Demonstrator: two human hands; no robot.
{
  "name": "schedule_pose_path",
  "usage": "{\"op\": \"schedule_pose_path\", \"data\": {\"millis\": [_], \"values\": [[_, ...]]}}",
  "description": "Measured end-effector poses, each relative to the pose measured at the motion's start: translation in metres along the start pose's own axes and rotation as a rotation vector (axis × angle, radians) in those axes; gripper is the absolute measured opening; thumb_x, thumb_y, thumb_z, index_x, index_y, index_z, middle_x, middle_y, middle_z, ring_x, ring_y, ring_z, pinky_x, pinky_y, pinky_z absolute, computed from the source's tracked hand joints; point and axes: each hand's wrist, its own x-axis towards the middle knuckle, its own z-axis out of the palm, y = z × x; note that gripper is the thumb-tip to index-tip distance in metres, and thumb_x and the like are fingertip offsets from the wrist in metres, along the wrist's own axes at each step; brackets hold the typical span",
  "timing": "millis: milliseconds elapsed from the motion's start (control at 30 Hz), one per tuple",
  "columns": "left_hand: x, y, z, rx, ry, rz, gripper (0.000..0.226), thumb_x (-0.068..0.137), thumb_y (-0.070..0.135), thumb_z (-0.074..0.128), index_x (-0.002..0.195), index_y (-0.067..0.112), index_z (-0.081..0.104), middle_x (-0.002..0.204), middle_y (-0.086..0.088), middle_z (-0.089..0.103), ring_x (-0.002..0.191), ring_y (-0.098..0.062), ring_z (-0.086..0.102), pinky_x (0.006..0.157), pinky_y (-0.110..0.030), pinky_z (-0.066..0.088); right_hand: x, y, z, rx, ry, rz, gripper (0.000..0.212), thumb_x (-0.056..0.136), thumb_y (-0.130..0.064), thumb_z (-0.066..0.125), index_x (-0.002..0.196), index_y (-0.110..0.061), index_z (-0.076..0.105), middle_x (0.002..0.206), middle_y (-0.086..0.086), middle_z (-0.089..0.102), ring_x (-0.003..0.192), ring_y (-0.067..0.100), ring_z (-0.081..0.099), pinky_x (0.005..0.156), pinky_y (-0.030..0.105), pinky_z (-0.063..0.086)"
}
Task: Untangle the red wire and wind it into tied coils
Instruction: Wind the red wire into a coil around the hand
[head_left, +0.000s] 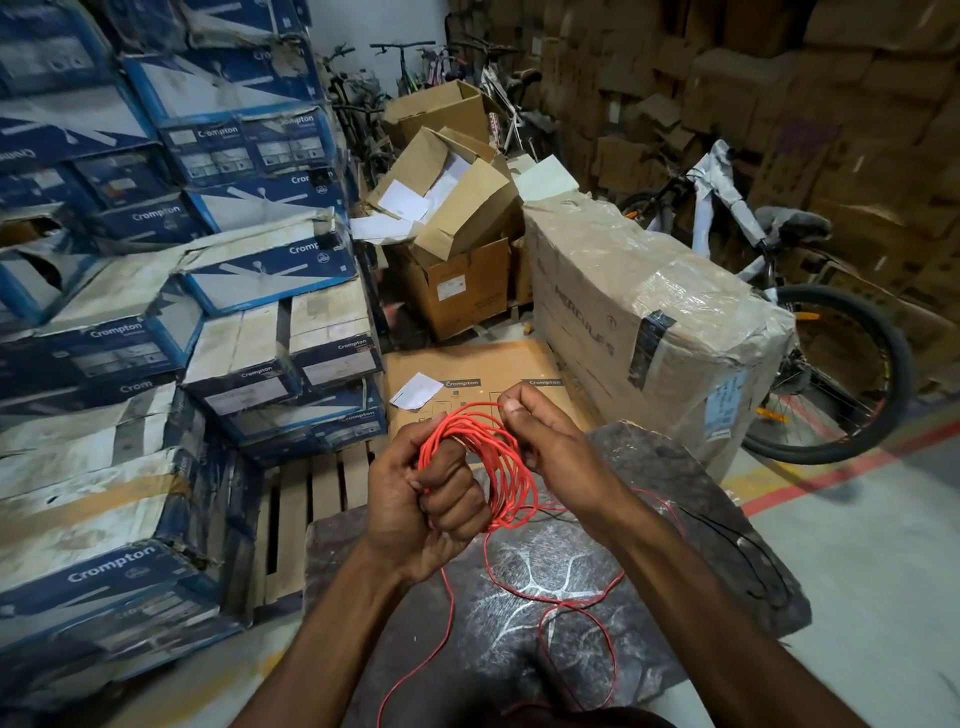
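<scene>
Two hands hold one red wire (506, 467). Left hand (426, 514) fingers curl tight around its loops; right hand (545, 441) fingers pinch the top.

The left fist (434, 499) hides part of the wire (506, 467) coil inside its grip. Loose wire runs off the bottom edge. Bicycles (415, 67) at the back are dim and blurred.

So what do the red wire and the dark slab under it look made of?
Red wire: likely plastic-insulated, with a smooth, slightly glossy jacket that bends into loose loops; the core is not visible. Dark slab: looks like rough stone, matte grey, with chipped edges and white chalky marks.
</scene>
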Motion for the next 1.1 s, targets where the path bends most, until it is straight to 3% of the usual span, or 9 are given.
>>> {"op": "schedule_pose_path", "data": {"millis": [167,267,367,467,600,700,867,1000,1100], "values": [[0.003,-0.002,0.000,0.038,0.054,0.011,0.048,0.102,0.033,0.040,0.055,0.024,0.036,0.040,0.003,0.012,0.035,-0.013,0.007,0.038,-0.025,0.010,0.000,0.007,0.001,0.203,-0.025,0.059,0.027,0.103,-0.036,0.046,0.079,-0.032,0.058,0.073,-0.005,0.038,0.067,0.010,0.026,0.068,0.032,0.025],[0.006,-0.004,0.003,0.082,0.180,0.076,0.049,0.100,0.034,0.043,0.053,0.025,0.033,0.039,0.004,0.016,0.033,-0.014,0.012,0.036,-0.022,0.018,0.000,0.007,0.001,0.243,-0.046,0.075,0.029,0.101,-0.039,0.045,0.078,-0.034,0.062,0.075,-0.007,0.049,0.069,0.005,0.047,0.083,0.041,0.031],[0.010,-0.005,0.008,0.112,0.293,0.139,0.051,0.101,0.039,0.038,0.052,0.025,0.031,0.039,0.004,0.013,0.031,-0.014,0.014,0.035,-0.020,0.028,0.001,0.007,0.000,0.243,-0.015,0.071,0.028,0.103,-0.037,0.044,0.087,-0.032,0.066,0.081,-0.003,0.054,0.078,0.009,0.052,0.091,0.045,0.037],[0.013,-0.004,0.013,0.185,0.372,0.152,0.058,0.102,0.045,0.036,0.050,0.022,0.037,0.040,0.002,0.012,0.029,-0.012,0.021,0.038,-0.023,0.038,0.000,0.006,-0.003,0.257,0.055,0.082,0.022,0.101,-0.037,0.047,0.089,-0.022,0.058,0.079,-0.001,0.051,0.073,0.009,0.051,0.083,0.044,0.037],[0.014,-0.005,0.017,0.460,0.506,0.131,0.058,0.101,0.052,0.039,0.053,0.020,0.040,0.039,0.003,0.022,0.039,-0.015,0.038,0.057,-0.033,0.052,-0.003,0.007,-0.012,0.398,0.072,0.124,0.023,0.096,-0.036,0.050,0.075,-0.031,0.057,0.074,-0.002,0.047,0.072,0.016,0.040,0.065,0.037,0.036],[0.015,-0.007,0.018,0.685,0.669,0.134,0.054,0.097,0.054,0.045,0.053,0.022,0.046,0.043,0.003,0.028,0.045,-0.015,0.042,0.068,-0.034,0.047,-0.005,0.008,-0.020,0.385,0.107,0.155,0.019,0.100,-0.035,0.047,0.085,-0.025,0.054,0.078,0.004,0.052,0.067,0.015,0.041,0.063,0.036,0.032],[0.021,-0.020,0.026,0.964,0.881,0.208,0.047,0.102,0.050,0.034,0.073,0.016,0.048,0.051,0.012,0.037,0.053,-0.007,0.040,0.057,-0.022,0.035,-0.003,0.012,-0.024,0.365,0.184,0.135,0.013,0.099,-0.032,0.048,0.094,-0.022,0.052,0.077,0.004,0.054,0.059,0.008,0.045,0.057,0.030,0.027],[0.023,-0.026,0.030,1.058,0.841,0.235,0.044,0.097,0.059,0.036,0.078,0.020,0.042,0.061,0.013,0.035,0.059,-0.007,0.035,0.059,-0.023,0.033,-0.002,0.016,-0.023,0.356,0.234,0.104,0.012,0.092,-0.033,0.052,0.086,-0.023,0.055,0.082,0.010,0.047,0.070,0.017,0.039,0.062,0.035,0.030],[0.027,-0.024,0.032,1.087,0.877,0.242,0.036,0.101,0.050,0.042,0.078,0.024,0.051,0.064,0.011,0.041,0.060,-0.005,0.039,0.056,-0.016,0.036,-0.006,0.016,-0.019,0.346,0.268,0.118,0.014,0.091,-0.026,0.054,0.079,-0.026,0.060,0.085,0.012,0.047,0.071,0.016,0.042,0.063,0.033,0.036]]}}
